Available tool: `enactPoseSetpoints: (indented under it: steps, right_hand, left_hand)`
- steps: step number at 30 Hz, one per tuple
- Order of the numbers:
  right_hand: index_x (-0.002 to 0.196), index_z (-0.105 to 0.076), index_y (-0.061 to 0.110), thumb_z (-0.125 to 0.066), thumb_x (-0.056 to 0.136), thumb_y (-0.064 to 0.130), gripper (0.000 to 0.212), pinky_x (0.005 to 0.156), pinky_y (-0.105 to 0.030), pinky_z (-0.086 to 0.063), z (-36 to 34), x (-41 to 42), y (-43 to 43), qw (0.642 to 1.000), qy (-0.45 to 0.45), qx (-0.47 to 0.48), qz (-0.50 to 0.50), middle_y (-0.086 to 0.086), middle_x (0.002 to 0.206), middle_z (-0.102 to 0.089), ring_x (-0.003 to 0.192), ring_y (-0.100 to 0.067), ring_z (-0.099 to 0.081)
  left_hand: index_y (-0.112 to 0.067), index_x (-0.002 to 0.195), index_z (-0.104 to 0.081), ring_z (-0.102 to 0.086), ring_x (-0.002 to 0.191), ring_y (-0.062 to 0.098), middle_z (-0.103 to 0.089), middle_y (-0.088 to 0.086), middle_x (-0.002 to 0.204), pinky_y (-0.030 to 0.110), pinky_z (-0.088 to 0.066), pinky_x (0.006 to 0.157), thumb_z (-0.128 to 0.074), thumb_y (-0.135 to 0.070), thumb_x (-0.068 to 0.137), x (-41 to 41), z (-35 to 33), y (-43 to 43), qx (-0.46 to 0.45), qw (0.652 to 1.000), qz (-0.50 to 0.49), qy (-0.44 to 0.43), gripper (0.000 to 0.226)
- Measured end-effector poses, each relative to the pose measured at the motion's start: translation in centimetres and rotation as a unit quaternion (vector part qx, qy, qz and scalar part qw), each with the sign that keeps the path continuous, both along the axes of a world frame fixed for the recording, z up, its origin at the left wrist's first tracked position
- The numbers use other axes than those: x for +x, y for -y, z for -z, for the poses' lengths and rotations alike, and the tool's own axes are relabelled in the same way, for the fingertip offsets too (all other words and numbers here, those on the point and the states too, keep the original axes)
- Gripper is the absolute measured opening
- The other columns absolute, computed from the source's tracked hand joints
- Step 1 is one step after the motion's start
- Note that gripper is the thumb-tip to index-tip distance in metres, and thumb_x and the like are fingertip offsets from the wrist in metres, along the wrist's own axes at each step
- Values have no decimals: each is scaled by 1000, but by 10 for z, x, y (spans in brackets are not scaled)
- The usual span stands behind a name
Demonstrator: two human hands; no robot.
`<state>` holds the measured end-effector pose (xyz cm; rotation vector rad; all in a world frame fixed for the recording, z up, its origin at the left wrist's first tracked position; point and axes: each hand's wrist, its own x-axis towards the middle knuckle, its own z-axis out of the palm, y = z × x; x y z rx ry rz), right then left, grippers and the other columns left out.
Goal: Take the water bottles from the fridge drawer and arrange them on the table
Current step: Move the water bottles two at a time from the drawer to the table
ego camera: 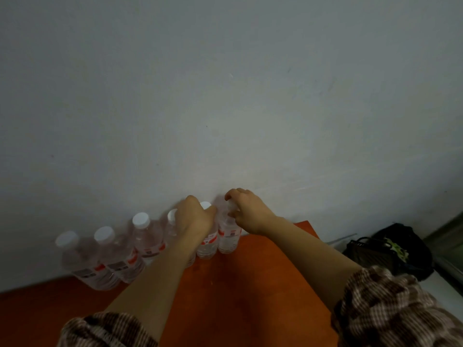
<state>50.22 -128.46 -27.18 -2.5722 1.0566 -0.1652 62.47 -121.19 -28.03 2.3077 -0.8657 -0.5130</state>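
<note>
Pinching top of rightmost bottle [226, 237] with right hand [248, 212], fingers curled round it. Left hand [194, 217] knuckles-up, curled over neighbouring bottle [207, 246]; can't tell grip. Arms outstretched over bench [225, 296].

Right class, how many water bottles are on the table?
6, in a row on the table: three bottles free at the left, a fourth beside the left hand, the fifth in it, the sixth in the right hand.

Dim, soft, slightly blurred picture with wide-angle bending at the edges.
</note>
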Motion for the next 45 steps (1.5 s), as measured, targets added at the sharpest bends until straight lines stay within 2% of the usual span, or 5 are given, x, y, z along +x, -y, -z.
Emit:
enactPoseSetpoints:
  steps: [9,17,25,35,45]
  right_hand:
    - [129,-50,9,-64,88,9,43,94,-36,-45,0,2,2,999,28,28,12,-11,131,-54,118,-29,-52]
    - [143,-34,7,-64,86,11,64,99,-37,-44,-2,-2,-12,982,95,120,109,-17,139,-49,124,-32,-49]
    - [144,-32,10,-65,90,23,65,103,-39,-44,-14,-43,-49,980,74,118,144,-14,143,-45,128,-30,-47]
    - [142,-34,14,-56,93,35,58,107,-44,-37,-27,-192,-133,976,-14,-1,217,-10,144,-40,131,-29,-38]
    - [142,-34,18,-52,93,41,57,105,-46,-33,-32,-419,-248,920,-97,-16,379,-7,141,-38,129,-30,-36]
  left_hand:
    - [5,111,-58,-62,98,34,-66,20,107,31,-38,67,-64,-41,88,4,-1,0,-8,1000,11,12,52]
    - [4,110,-60,-56,78,25,-67,19,102,25,-31,48,-56,-24,92,0,-3,-13,-16,998,27,-48,34]
    - [-7,137,-41,-59,83,21,-61,14,111,22,-35,61,-47,-25,98,-35,-32,-60,-61,997,41,-13,44]
    - [-12,134,-49,-51,124,31,-56,13,133,40,-43,100,-51,-29,94,-165,-25,-92,-43,961,263,76,43]
    - [-15,129,-50,-43,125,24,-50,7,134,37,-43,95,-45,-38,97,-376,-20,-149,-3,879,453,151,41]
